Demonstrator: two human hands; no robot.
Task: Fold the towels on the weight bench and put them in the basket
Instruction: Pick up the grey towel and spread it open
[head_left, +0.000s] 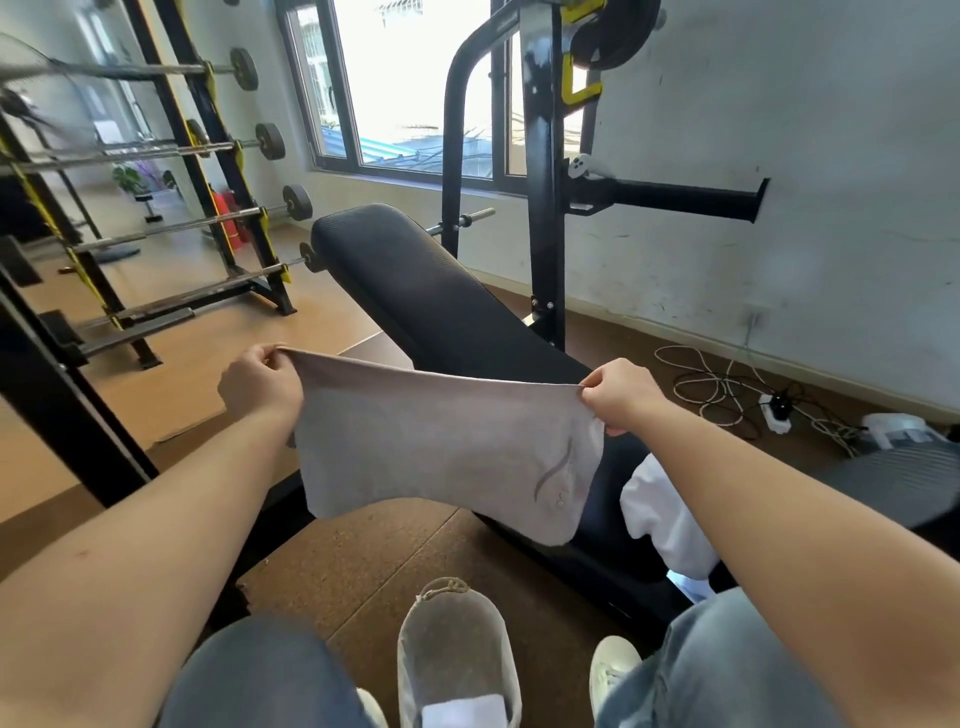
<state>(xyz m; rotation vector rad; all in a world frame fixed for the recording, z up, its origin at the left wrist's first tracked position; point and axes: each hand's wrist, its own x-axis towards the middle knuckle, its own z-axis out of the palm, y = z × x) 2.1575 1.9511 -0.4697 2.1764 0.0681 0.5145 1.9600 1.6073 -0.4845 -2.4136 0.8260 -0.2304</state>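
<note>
I hold a grey towel (441, 447) stretched in the air in front of the black weight bench (431, 301). My left hand (260, 384) pinches its upper left corner and my right hand (621, 392) pinches its upper right corner; the cloth hangs down between them. A white towel (660, 514) lies bunched on the near end of the bench, partly hidden behind my right forearm. On the floor between my knees stands a grey felt basket (457, 649) with a folded white towel (462, 709) inside it.
A black upright rack (543, 182) stands behind the bench by the window. A barbell rack (171, 208) with several bars fills the left. White cables and a power strip (776, 413) lie on the floor at right. My knees and shoes are at the bottom.
</note>
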